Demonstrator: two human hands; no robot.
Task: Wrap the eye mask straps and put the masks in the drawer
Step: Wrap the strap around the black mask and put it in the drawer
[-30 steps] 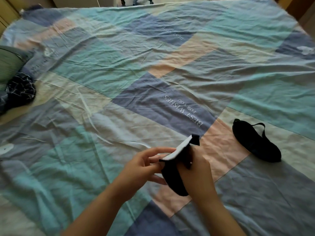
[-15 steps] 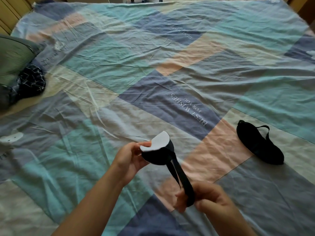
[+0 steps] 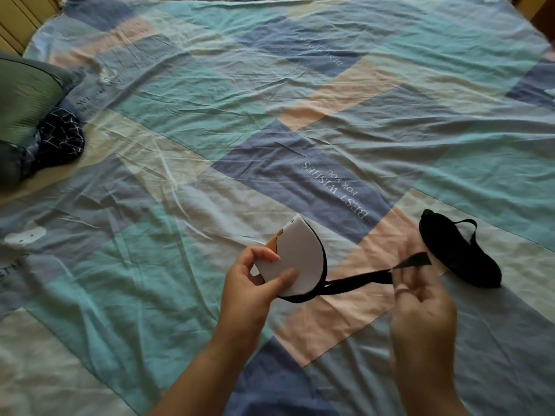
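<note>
A folded eye mask, white on the side facing me with a small orange mark and black at its edge, is held in my left hand above the bed. Its black strap runs taut to the right, pinched between the fingers of my right hand, with the strap end sticking up past them. A second eye mask, all black, lies flat on the sheet to the right, its strap looped at its far side. No drawer is in view.
A patchwork bed sheet in blue, teal, pink and cream covers the whole bed. A green striped pillow and a dark patterned cloth bundle sit at the left edge. Wooden furniture shows at the top corners.
My right hand has swung the strap from below the mask out to the right, pulling it taut. My left hand turned the folded mask so its white side faces me.
</note>
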